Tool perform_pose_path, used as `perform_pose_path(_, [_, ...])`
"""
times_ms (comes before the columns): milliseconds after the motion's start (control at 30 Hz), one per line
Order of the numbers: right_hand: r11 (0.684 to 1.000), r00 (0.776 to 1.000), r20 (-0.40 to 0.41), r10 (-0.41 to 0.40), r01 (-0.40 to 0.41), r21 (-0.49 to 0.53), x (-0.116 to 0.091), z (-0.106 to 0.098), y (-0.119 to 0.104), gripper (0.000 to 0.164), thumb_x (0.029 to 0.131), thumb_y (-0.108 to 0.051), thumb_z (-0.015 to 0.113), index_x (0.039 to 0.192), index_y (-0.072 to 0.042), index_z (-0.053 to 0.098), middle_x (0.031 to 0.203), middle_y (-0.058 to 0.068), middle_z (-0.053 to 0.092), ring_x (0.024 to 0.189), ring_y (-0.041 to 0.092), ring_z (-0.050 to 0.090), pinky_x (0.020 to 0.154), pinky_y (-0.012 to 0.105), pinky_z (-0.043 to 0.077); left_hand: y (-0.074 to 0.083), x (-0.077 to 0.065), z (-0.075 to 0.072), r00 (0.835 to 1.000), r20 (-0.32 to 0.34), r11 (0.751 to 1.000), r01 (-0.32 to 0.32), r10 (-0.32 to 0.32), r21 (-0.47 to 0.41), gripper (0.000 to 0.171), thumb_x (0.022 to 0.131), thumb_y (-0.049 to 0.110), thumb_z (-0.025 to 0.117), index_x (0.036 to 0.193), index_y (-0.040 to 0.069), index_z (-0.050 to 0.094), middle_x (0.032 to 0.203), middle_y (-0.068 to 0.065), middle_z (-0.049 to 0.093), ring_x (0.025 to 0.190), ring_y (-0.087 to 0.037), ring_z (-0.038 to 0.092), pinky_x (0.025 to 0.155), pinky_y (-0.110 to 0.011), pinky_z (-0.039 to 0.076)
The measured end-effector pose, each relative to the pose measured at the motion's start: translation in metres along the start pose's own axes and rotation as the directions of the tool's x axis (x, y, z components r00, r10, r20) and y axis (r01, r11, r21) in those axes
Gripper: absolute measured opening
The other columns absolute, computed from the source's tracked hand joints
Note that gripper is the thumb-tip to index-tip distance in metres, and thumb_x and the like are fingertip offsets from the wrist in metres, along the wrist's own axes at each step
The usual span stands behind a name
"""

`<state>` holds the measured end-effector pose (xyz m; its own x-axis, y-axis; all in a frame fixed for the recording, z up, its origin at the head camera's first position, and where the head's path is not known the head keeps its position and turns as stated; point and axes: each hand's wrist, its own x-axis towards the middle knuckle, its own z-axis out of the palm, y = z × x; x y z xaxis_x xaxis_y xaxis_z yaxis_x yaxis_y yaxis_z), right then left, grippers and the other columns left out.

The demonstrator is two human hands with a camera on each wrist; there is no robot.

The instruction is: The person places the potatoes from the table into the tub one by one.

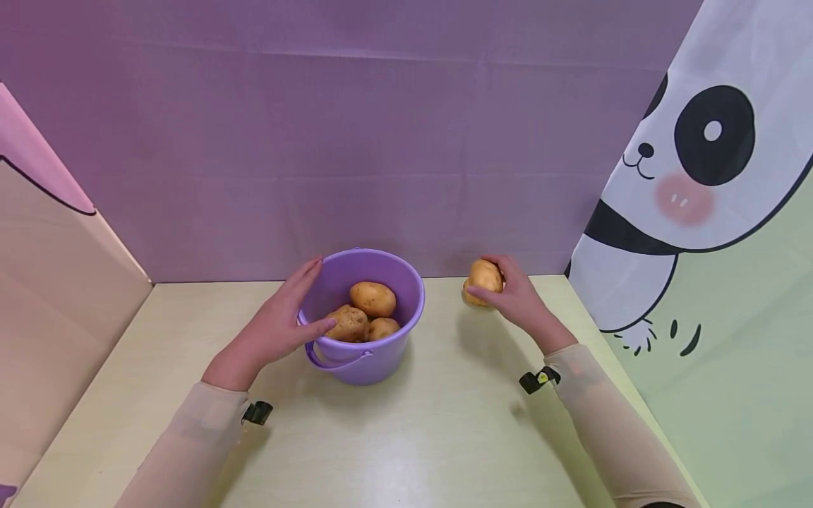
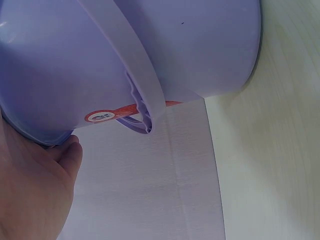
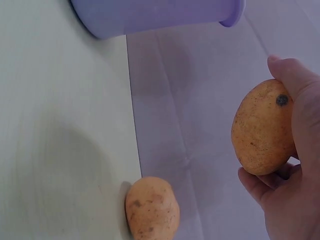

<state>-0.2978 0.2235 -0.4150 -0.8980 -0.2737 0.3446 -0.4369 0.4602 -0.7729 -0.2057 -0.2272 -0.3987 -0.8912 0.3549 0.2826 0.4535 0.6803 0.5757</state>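
A purple bucket (image 1: 381, 360) stands upright on the table with several potatoes (image 1: 372, 299) inside. My left hand (image 1: 273, 324) holds its rim from the left, the thumb reaching over the front edge and the other fingers along the far left side. In the left wrist view that hand (image 2: 37, 185) meets the rim at the lower left. Off to the right of the bucket, my right hand (image 1: 517, 300) grips a potato (image 1: 485, 276). The right wrist view shows this potato (image 3: 264, 127) raised between thumb and fingers, with another potato (image 3: 152, 207) lying on the table below.
The bucket's handle (image 1: 339, 363) hangs down at its front. Behind the pale table (image 1: 406, 451) rises a purple cloth wall (image 1: 381, 141). Side walls flank it, the right one (image 1: 718, 282) bearing a panda print.
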Motion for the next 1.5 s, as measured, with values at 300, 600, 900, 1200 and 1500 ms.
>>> perform_pose_path(300, [1.000, 0.999, 0.031, -0.008, 0.008, -0.015, 0.002, 0.002, -0.014, 0.070, 0.092, -0.020, 0.091, 0.151, 0.000, 0.058, 0.138, 0.017, 0.058, 0.121, 0.032, 0.058, 0.101, 0.048, 0.053, -0.002, 0.000, 0.001, 1.000, 0.000, 1.000, -0.010, 0.010, 0.000, 0.104, 0.099, 0.044, 0.079, 0.175, 0.002, 0.023, 0.184, -0.016, 0.017, 0.167, -0.044, 0.019, 0.130, -0.070, 0.025])
perform_pose_path(600, [0.999, 0.999, 0.036, -0.038, 0.039, -0.017, 0.007, 0.004, -0.024, 0.067, 0.093, -0.023, 0.090, 0.150, -0.004, 0.060, 0.136, 0.014, 0.058, 0.119, 0.030, 0.058, 0.096, 0.045, 0.055, -0.001, -0.001, 0.002, 1.000, -0.001, 1.000, -0.011, 0.011, -0.006, 0.104, 0.099, 0.044, 0.079, 0.176, 0.002, 0.023, 0.184, -0.017, 0.017, 0.167, -0.044, 0.019, 0.129, -0.071, 0.025])
perform_pose_path(900, [0.996, 0.996, 0.038, -0.084, 0.084, 0.013, 0.013, 0.007, -0.037, 0.065, 0.091, -0.018, 0.092, 0.148, -0.004, 0.062, 0.133, 0.014, 0.059, 0.117, 0.029, 0.057, 0.094, 0.048, 0.054, 0.001, -0.001, -0.001, 1.000, 0.003, 1.000, -0.007, 0.007, -0.006, 0.104, 0.099, 0.044, 0.079, 0.176, 0.002, 0.022, 0.184, -0.016, 0.016, 0.167, -0.044, 0.019, 0.129, -0.071, 0.025])
perform_pose_path(1200, [0.992, 0.991, 0.048, -0.125, 0.124, 0.014, 0.019, 0.013, -0.052, 0.068, 0.090, -0.019, 0.093, 0.149, -0.004, 0.062, 0.134, 0.014, 0.060, 0.118, 0.029, 0.058, 0.095, 0.045, 0.055, 0.002, 0.000, 0.000, 1.000, -0.003, 1.000, -0.011, 0.011, 0.002, 0.105, 0.099, 0.045, 0.080, 0.176, 0.003, 0.023, 0.184, -0.015, 0.016, 0.167, -0.043, 0.020, 0.129, -0.071, 0.026])
perform_pose_path(1500, [0.985, 0.983, 0.069, -0.172, 0.170, 0.031, 0.026, 0.022, -0.062, 0.070, 0.090, -0.021, 0.093, 0.150, -0.004, 0.060, 0.135, 0.012, 0.058, 0.119, 0.029, 0.059, 0.095, 0.047, 0.056, 0.002, 0.000, -0.001, 1.000, -0.002, 1.000, -0.007, 0.007, 0.000, 0.104, 0.099, 0.044, 0.079, 0.176, 0.004, 0.022, 0.184, -0.016, 0.016, 0.168, -0.044, 0.019, 0.129, -0.071, 0.026])
